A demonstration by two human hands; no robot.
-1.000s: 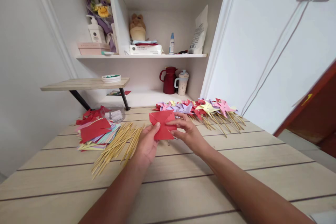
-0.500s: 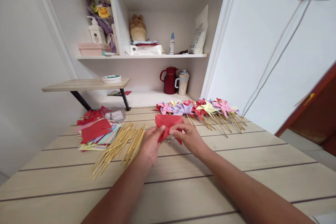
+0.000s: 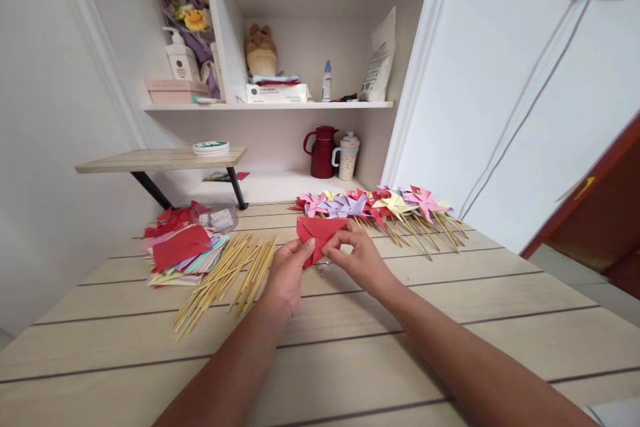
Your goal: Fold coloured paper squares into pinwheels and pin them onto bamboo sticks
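A piece of red paper (image 3: 316, 229), partly folded in toward its middle, is held above the table between both hands. My left hand (image 3: 290, 268) pinches its lower left part with the thumb on top. My right hand (image 3: 361, 255) has thumb and forefinger closed at the paper's lower right side. A few tiny shiny pieces (image 3: 324, 269) lie on the table just beneath the paper. Left of my left hand lie thin wooden sticks (image 3: 223, 280) in a loose bundle. Beyond the hands, finished paper pinwheels (image 3: 395, 205) on sticks lie in a row.
A stack of coloured paper (image 3: 183, 250) sits at the left, beside a clear plastic box (image 3: 220, 219). Behind it stands a small raised shelf (image 3: 150, 160) on black legs. A dark red jug (image 3: 323, 152) and a cup (image 3: 348, 157) stand at the back.
The red paper's lower right part, visible below my right fingers before, is now folded in or hidden. Both hands stay in nearly the same place.
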